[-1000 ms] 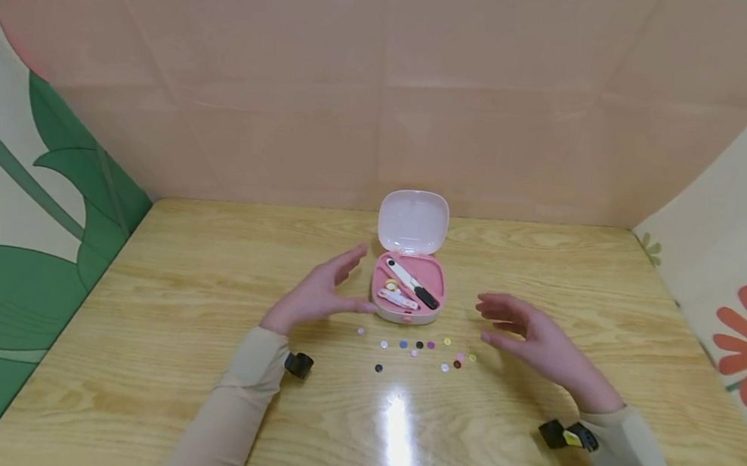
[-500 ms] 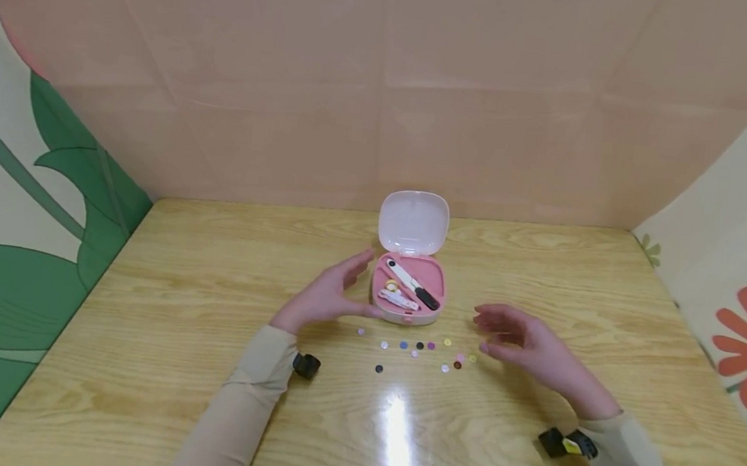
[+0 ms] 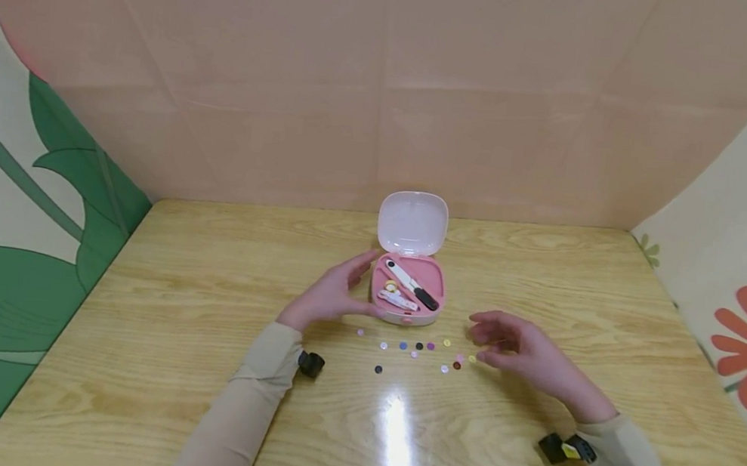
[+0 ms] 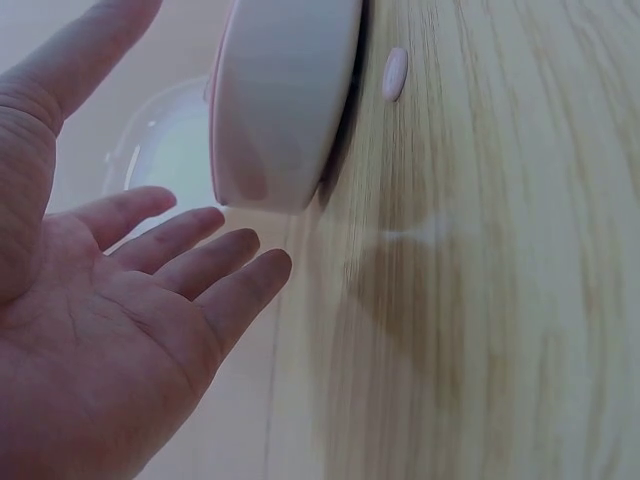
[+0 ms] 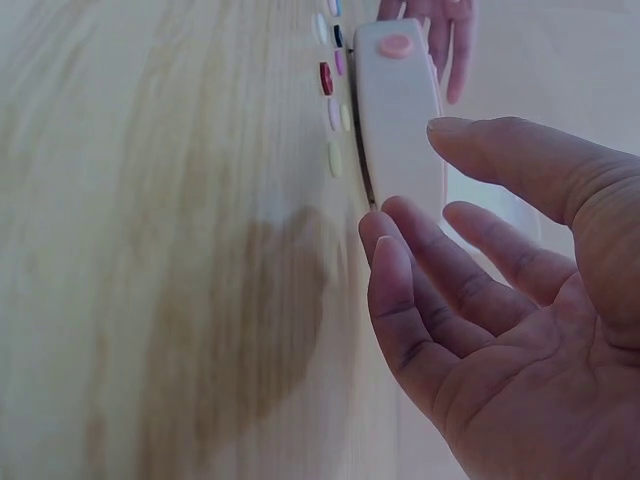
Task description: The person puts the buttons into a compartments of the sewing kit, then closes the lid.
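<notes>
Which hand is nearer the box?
Left. The left hand is close beside the box, at its left side; the right hand is off its right side, across a wider gap.

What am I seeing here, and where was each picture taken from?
There is no machine, just a person's left hand and right hand, both bare. The wide picture comes from a camera worn on the head, looking forward and down. The close, sideways-looking ones come from wrist cameras. On the table sits an open box with a white-and-black tool and smaller items in it; coloured discs lie in front. The left hand is beside the box; the right hand hovers on the other side, near the discs. Neither hand holds anything.
</notes>
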Demonstrator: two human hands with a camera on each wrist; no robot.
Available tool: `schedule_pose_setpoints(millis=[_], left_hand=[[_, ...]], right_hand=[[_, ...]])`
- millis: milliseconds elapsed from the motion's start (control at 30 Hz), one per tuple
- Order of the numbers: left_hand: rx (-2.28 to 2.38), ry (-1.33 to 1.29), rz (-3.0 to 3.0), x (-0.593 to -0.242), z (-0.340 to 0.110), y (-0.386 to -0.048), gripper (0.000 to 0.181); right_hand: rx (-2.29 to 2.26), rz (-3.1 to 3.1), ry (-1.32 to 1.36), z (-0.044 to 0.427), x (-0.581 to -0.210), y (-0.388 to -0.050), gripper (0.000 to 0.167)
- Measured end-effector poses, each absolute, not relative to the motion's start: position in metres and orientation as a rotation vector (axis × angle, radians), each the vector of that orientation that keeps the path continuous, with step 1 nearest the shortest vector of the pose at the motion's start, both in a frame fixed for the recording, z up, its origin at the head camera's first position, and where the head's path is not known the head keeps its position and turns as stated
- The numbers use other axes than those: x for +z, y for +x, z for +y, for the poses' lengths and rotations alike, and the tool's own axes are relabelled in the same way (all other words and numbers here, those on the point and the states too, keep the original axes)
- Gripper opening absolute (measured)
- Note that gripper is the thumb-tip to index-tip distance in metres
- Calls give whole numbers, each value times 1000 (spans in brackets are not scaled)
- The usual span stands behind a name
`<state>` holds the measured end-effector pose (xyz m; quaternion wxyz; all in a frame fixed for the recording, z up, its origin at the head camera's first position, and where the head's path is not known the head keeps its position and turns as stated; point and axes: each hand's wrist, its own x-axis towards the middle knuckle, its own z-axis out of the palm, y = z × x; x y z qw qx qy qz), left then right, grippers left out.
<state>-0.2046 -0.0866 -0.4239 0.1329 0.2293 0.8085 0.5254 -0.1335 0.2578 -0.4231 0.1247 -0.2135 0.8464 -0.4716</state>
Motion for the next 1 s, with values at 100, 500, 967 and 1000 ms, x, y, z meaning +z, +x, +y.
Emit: schedule_pose_setpoints(millis=[100,500,967,1000], left_hand=[[1540,661,2338,-424,-85,-206,102],[1565,631,2281,-429,-79,-212,105],[1600,668,2242,-431,-73,-216,105],[1604,669,2237,-431,-73,-216,105]], right_hand=[[-1372,2454,-623,257,-424,-133,50],[-1324,2433,-665,259,-429,-135,46],[-1344,2380,-666,256,-427,-131,45],[-1340,2385,-663,257,-427,-131,45]])
